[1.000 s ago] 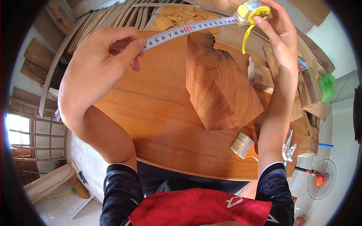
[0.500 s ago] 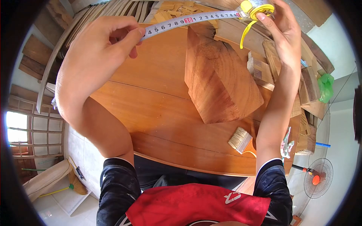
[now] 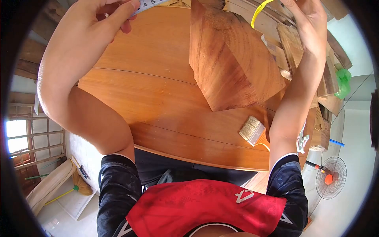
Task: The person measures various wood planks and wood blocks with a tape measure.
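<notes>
Round wooden tabletop (image 3: 158,98), varnished orange-brown, spread below and between both sets of fingers. Large wood block (image 3: 233,59), reddish, angular, standing on the tabletop, under and between the two hands, nearer the right fingers. Left hand (image 3: 98,23), raised at upper left, thumb and forefinger pinched on the tape measure blade (image 3: 152,3), of which only a short numbered strip shows beside the fingertips at the top edge. Right hand (image 3: 312,23), raised at upper right, fingers curled; what they grip cut off by the frame, so grip cannot be told; yellow strap (image 3: 262,8) hanging just left of those fingers, above the block. Stacked wood offcuts (image 3: 292,47) behind and beneath the right fingers. Paintbrush (image 3: 254,132), pale bristles, orange handle, lying flat well below the right fingers, beside the right forearm.
</notes>
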`<state>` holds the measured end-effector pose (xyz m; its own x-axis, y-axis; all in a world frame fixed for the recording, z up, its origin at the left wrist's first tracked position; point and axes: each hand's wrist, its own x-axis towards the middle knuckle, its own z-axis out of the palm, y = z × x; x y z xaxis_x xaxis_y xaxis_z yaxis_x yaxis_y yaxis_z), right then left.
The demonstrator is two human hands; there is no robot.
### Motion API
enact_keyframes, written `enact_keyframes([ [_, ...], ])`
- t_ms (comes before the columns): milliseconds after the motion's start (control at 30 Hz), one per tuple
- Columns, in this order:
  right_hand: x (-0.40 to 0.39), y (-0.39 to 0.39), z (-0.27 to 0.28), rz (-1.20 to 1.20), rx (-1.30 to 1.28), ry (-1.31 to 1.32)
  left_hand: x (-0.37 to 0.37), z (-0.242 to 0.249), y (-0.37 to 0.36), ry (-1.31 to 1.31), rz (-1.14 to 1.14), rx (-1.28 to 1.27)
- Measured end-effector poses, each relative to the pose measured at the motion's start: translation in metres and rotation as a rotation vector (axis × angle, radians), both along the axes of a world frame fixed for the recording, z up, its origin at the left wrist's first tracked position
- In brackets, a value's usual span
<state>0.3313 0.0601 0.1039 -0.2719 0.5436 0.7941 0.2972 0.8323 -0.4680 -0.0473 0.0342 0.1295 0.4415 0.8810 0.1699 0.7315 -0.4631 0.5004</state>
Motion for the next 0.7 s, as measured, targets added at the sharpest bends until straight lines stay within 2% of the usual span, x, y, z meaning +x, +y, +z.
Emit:
enact_keyframes([
  [200,0.002,-0.008,0.005,-0.052,0.023,-0.03,0.02,0.01,-0.019,0.051,0.134,0.11],
  [333,0.008,-0.026,0.016,-0.065,-0.087,-0.005,0.022,0.01,-0.018,-0.049,0.048,0.259],
  [433,0.028,-0.05,0.024,-0.31,-0.137,-0.068,0.025,0.008,-0.011,-0.078,-0.051,0.379],
  [467,0.033,-0.054,0.027,-0.343,-0.071,-0.076,0.027,0.008,-0.01,-0.092,-0.068,0.378],
  [700,0.041,-0.096,0.039,-0.179,0.132,0.149,0.04,0.007,-0.009,-0.248,-0.182,0.28],
])
